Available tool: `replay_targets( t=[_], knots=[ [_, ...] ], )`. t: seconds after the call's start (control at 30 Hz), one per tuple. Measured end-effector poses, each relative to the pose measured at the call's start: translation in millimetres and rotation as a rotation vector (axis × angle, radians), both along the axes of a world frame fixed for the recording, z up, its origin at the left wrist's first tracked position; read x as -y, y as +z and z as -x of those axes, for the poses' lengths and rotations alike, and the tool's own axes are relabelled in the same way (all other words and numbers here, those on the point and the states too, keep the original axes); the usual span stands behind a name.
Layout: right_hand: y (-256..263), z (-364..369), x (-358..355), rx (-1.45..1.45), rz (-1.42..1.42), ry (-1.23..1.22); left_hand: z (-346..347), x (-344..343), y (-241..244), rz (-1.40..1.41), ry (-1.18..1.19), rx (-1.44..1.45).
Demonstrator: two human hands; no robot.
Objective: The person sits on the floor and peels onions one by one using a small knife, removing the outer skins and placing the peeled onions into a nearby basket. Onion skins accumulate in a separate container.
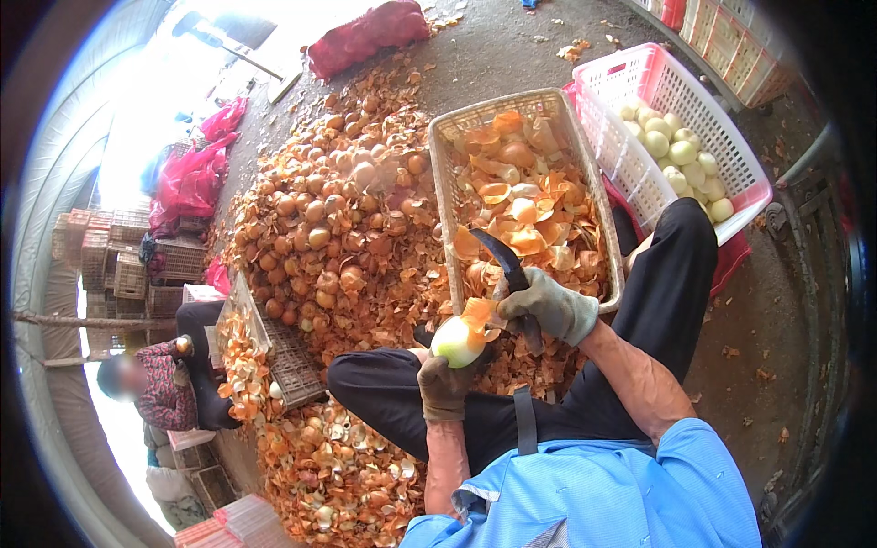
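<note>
My left hand, in a brown work glove, grips a partly peeled onion from below, its pale green-white flesh bare on the left. Orange skin still hangs from the onion's upper right side. My right hand, gloved in grey and brown, holds a dark curved knife with its blade pointing up and left. The fingers of that same hand touch the loose skin flap. Just beyond my hands stands a plastic crate heaped with onion skins and some onions.
A white and pink crate of peeled onions stands right of my knee. Unpeeled onions and skins spread across the ground to the left. Another person sits at far left by a tilted crate. A red mesh sack lies beyond.
</note>
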State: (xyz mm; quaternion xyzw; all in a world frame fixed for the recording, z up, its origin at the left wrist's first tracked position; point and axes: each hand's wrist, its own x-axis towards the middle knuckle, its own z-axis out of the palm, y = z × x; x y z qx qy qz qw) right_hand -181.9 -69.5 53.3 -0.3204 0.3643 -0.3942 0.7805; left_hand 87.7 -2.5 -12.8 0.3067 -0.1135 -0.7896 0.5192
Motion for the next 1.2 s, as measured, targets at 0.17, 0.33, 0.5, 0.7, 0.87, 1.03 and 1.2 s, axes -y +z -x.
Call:
replay_targets(
  t=[0.17,0.33,0.5,0.7,0.87,1.03,1.2],
  knots=[
    [-3,0,-3,0.175,-0.075,-0.134,-4,-2,-2,0.084,-0.053,0.146],
    [2,4,-2,0.127,-0.022,-0.068,1,-10,2,0.107,-0.076,0.662],
    [-4,4,-4,0.192,-0.050,-0.055,2,-6,3,0.064,-0.057,0.037],
    [0,11,-6,0.228,-0.095,-0.063,1,-6,8,0.128,-0.017,0.056],
    [8,14,-7,0.231,-0.138,-0.102,8,-5,23,0.158,0.011,0.183],
    [10,15,-8,0.274,-0.127,-0.092,-3,-7,5,0.200,0.069,0.119],
    [5,22,-8,0.319,-0.122,-0.056,2,-10,7,0.310,0.148,0.555]
  ],
)
